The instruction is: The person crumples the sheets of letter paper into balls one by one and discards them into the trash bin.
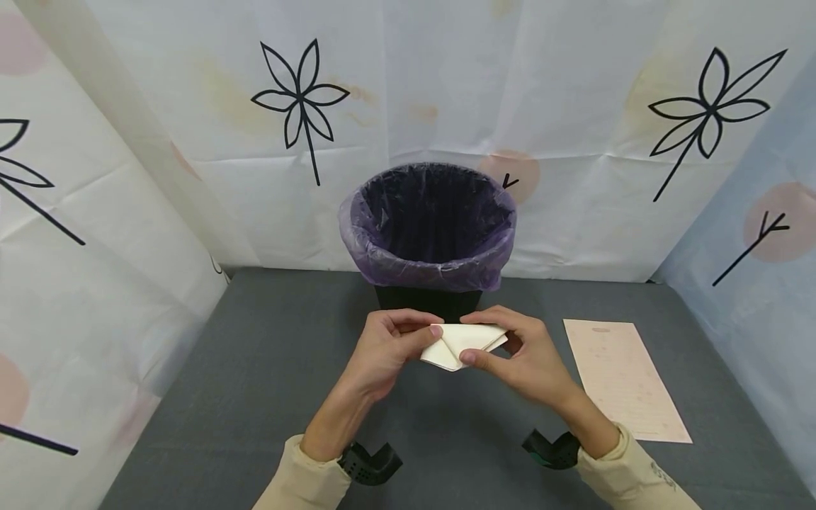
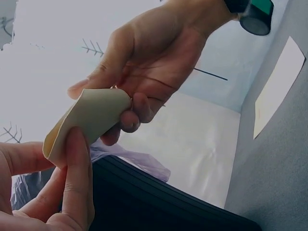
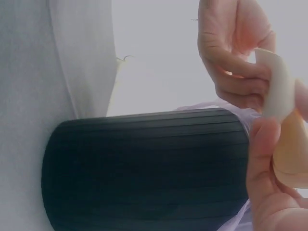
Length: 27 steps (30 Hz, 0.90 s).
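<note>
A folded piece of cream paper (image 1: pixel 460 341) is held up between both hands, in front of the trash can. My left hand (image 1: pixel 390 347) pinches its left end, thumb on the near face. At the other end my right hand (image 1: pixel 524 348) grips it with thumb and fingers. Folded layers show along the right edge. In the left wrist view the folded paper (image 2: pixel 91 120) bulges into a curved, hollow shape. The right wrist view shows part of the paper (image 3: pixel 280 91), partly hidden by fingers.
A black trash can (image 1: pixel 423 301) with a purple plastic bag (image 1: pixel 366 244) over its rim stands at the back of the grey table (image 1: pixel 255 425). A pale pink printed sheet (image 1: pixel 621 375) lies on the right. Patterned cloth (image 1: pixel 446 78) hangs behind and at both sides.
</note>
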Each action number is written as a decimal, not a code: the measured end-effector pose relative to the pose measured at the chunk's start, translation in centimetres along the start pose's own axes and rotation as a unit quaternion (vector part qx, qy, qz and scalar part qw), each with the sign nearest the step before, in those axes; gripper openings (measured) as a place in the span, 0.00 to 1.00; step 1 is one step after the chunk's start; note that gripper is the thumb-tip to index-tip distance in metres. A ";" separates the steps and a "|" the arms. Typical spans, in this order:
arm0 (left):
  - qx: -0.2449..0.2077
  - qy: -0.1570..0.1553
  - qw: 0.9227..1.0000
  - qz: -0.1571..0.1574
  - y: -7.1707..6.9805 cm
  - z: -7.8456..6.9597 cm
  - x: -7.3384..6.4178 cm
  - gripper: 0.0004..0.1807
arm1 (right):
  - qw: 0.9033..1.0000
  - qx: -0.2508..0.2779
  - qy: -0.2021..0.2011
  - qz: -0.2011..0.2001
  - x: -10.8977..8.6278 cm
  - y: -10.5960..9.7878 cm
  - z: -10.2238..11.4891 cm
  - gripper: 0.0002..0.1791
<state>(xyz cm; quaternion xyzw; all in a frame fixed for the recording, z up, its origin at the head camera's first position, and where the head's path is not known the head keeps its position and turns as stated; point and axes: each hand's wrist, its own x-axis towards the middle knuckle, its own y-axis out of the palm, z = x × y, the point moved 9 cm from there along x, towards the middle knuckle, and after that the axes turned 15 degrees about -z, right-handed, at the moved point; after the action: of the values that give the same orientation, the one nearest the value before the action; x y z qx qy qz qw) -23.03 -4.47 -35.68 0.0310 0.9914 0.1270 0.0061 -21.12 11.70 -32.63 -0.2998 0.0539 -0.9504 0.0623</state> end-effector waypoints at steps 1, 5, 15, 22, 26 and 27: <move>0.002 0.001 1.000 0.002 0.0 0.0 0.0 0.13 | 1.000 -0.003 0.012 0.002 0.0 0.0 -0.2 0.24; 0.008 0.006 1.000 0.020 0.4 0.0 -0.1 0.13 | 0.999 -0.024 0.043 0.003 0.0 -0.3 -1.0 0.22; 0.038 0.055 0.992 0.110 2.0 -0.2 -0.8 0.30 | 0.994 -0.051 0.099 -0.018 0.1 -0.8 -2.1 0.17; 0.092 0.127 0.986 0.060 2.0 -0.6 -0.7 0.30 | 0.992 -0.044 0.110 -0.033 0.3 -0.8 -2.3 0.13; 0.101 0.135 0.985 0.038 1.9 -0.5 -0.7 0.27 | 0.993 -0.036 0.109 -0.021 0.2 -0.5 -2.3 0.14; 0.104 0.134 0.985 0.033 1.9 -0.5 -0.6 0.27 | 0.994 -0.036 0.106 -0.015 0.2 -0.4 -2.2 0.15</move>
<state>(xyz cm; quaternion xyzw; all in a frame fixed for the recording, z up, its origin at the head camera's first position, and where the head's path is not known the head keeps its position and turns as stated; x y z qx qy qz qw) -22.30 -2.84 -34.71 0.0466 0.9895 0.0260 -0.1343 -22.57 12.23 -34.29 -0.2007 0.0903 -0.9750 0.0313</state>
